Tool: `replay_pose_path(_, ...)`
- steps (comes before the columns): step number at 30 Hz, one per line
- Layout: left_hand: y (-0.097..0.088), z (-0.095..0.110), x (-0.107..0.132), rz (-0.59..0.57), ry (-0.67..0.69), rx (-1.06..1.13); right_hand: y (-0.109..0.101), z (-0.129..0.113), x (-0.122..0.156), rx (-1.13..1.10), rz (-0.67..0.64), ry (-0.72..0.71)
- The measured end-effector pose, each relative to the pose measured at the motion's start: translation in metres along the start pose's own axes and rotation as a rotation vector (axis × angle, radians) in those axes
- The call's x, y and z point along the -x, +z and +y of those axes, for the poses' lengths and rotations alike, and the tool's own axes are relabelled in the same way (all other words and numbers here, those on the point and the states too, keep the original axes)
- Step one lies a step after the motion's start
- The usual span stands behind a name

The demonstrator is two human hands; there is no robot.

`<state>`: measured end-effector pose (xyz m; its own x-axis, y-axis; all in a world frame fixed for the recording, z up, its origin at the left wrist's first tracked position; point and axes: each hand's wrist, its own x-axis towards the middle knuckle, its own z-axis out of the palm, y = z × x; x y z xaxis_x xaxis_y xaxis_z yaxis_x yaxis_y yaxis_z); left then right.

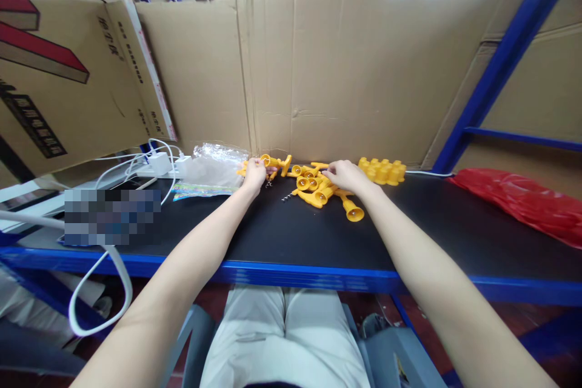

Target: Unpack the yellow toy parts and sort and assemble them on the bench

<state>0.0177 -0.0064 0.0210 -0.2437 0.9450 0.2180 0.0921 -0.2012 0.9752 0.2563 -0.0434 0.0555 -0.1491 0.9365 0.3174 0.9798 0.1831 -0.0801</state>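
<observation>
My left hand is closed around yellow plastic corkscrews at the left of the pile; a metal spiral shows just below the fingers. Several more yellow corkscrews lie heaped on the black table top between my hands, their bell-shaped ends facing me. One spiral sticks out to the left of the heap. At the heap's right side, my right hand has its fingers curled on a yellow corkscrew, with the fingertips partly hidden. A corkscrew bell lies nearest the front, below that hand.
Yellow cup-like parts stand grouped right of my right hand. A clear plastic bag lies at left, beside white chargers and cables. Red plastic lies at far right. A cardboard wall closes the back; a blue edge runs in front.
</observation>
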Motion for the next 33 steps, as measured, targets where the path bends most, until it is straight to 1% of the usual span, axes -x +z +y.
replay_pose_path(3, 0.003, 0.012, 0.008, -0.013, -0.014, 0.119, 0.000, -0.003, 0.000, -0.094, 0.069, -0.036)
replay_pose_path(5, 0.005, 0.018, 0.013, -0.032, 0.015, 0.138, 0.000, -0.007, -0.001, -0.239, 0.116, -0.070)
replay_pose_path(7, 0.008, 0.022, 0.019, -0.055, 0.075, 0.105, 0.002, -0.014, -0.001, -0.438, 0.134, -0.105)
replay_pose_path(9, 0.010, 0.023, 0.025, -0.076, 0.197, 0.016, 0.004, -0.022, -0.001, -0.657, 0.115, -0.134)
replay_pose_path(10, 0.011, 0.023, 0.029, -0.086, 0.291, -0.053, 0.005, -0.027, -0.001, -0.761, 0.092, -0.142)
replay_pose_path(12, 0.012, 0.023, 0.038, -0.111, 0.521, -0.248, 0.007, -0.036, 0.001, -0.936, 0.027, -0.138)
replay_pose_path(14, 0.013, 0.024, 0.047, -0.185, 0.708, -0.467, 0.008, -0.045, 0.004, -1.072, -0.050, -0.115)
replay_pose_path(17, 0.012, 0.027, 0.056, -0.321, 0.864, -0.633, 0.009, -0.050, 0.007, -1.282, -0.106, -0.079)
replay_pose_path(18, 0.012, 0.028, 0.057, -0.349, 0.906, -0.665, 0.010, -0.050, 0.007, -1.345, -0.110, -0.070)
replay_pose_path(20, 0.010, 0.029, 0.057, -0.369, 0.982, -0.726, 0.009, -0.048, 0.007, -1.422, -0.118, -0.047)
replay_pose_path(22, 0.009, 0.028, 0.054, -0.329, 1.019, -0.775, 0.008, -0.046, 0.006, -1.436, -0.121, -0.022)
replay_pose_path(23, 0.008, 0.026, 0.052, -0.284, 1.016, -0.792, 0.007, -0.045, 0.006, -1.433, -0.116, -0.014)
replay_pose_path(25, 0.007, 0.022, 0.047, -0.174, 0.978, -0.815, 0.005, -0.044, 0.006, -1.434, -0.106, -0.029)
replay_pose_path(27, 0.006, 0.018, 0.043, -0.105, 0.948, -0.841, 0.002, -0.044, 0.008, -1.439, -0.129, -0.066)
replay_pose_path(31, 0.001, 0.016, 0.035, -0.088, 0.959, -0.909, -0.001, -0.044, 0.012, -1.378, -0.244, -0.123)
replay_pose_path(33, -0.003, 0.017, 0.031, -0.067, 0.964, -0.930, -0.001, -0.042, 0.013, -1.327, -0.289, -0.173)
